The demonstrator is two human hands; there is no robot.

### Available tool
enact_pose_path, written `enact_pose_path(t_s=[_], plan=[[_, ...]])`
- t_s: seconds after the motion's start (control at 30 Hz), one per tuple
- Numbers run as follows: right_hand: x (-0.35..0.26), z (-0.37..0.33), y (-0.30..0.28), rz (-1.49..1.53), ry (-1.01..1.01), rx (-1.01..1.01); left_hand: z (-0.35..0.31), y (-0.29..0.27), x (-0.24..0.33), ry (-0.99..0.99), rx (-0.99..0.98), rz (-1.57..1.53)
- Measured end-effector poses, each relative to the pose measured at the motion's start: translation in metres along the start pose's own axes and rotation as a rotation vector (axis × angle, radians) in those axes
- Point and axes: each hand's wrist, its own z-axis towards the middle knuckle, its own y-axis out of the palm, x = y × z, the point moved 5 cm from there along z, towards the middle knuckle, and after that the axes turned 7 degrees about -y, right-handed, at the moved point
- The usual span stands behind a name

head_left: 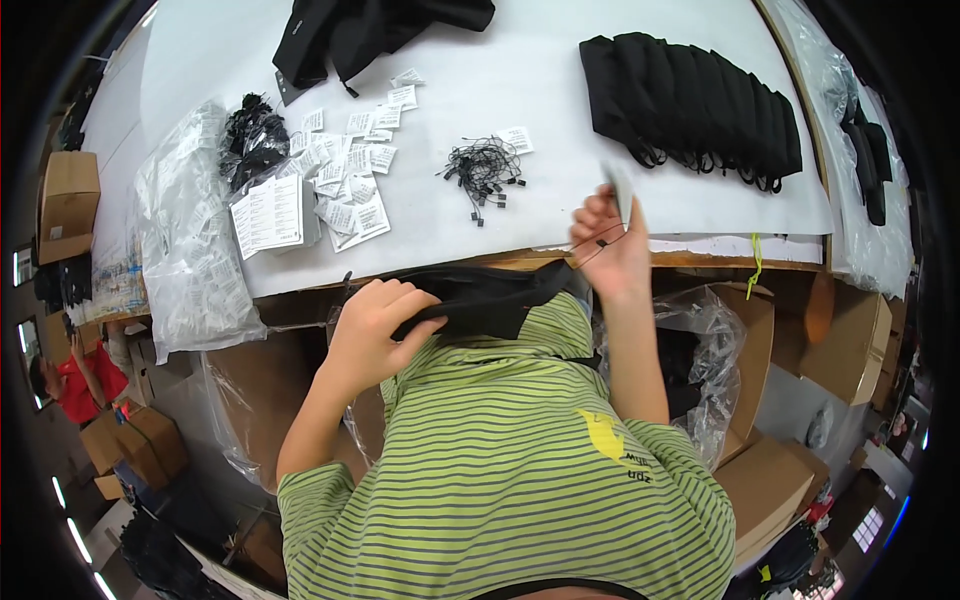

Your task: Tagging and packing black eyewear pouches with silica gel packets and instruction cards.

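My left hand (378, 325) is closed on a black fabric piece (485, 300) at the table's near edge. Raised to its right, my right hand (615, 255) pinches a hang tag (621, 195), slightly blurred. A thin black string runs from the tag toward the fabric; whether it is fastened there I cannot tell. Beyond them on the table lies a tangle of black tag strings (482, 172). Left of that are scattered small white labels (350, 165) and a stack of printed white cards (268, 213).
A row of folded black fabric items (690, 105) lies at the far right, and a black garment (375, 35) at the far edge. A clear bag of labels (195, 250) hangs over the left edge. A lined carton (745, 340) stands below; a person in red (90, 380) is far left.
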Motion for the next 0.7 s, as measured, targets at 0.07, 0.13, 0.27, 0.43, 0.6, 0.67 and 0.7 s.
enact_pose_path(t_s=[0.07, 0.13, 0.27, 0.43, 0.6, 0.67, 0.7], plan=[[0.018, 0.002, -0.002, 0.019, 0.064, -0.111, 0.002, 0.001, 0.007, 0.053, -0.020, -0.009], [0.026, 0.006, -0.010, 0.030, 0.093, -0.169, 0.003, 0.001, 0.008, 0.055, -0.030, -0.004], [0.013, 0.012, 0.007, -0.261, -0.253, -0.109, 0.003, -0.001, 0.007, 0.064, -0.010, -0.010], [-0.020, -0.011, 0.041, -1.106, -0.582, -0.340, 0.007, -0.002, 0.009, 0.048, -0.030, 0.073], [0.024, -0.055, 0.086, -2.135, -0.512, -0.856, 0.022, 0.010, 0.028, 0.233, 0.007, 0.019], [0.034, -0.056, 0.074, -2.158, -0.504, -0.996, 0.023, 0.015, 0.033, 0.385, -0.002, 0.178], [0.040, -0.059, 0.071, -2.182, -0.490, -1.121, 0.023, 0.014, 0.029, 0.378, 0.005, 0.184]])
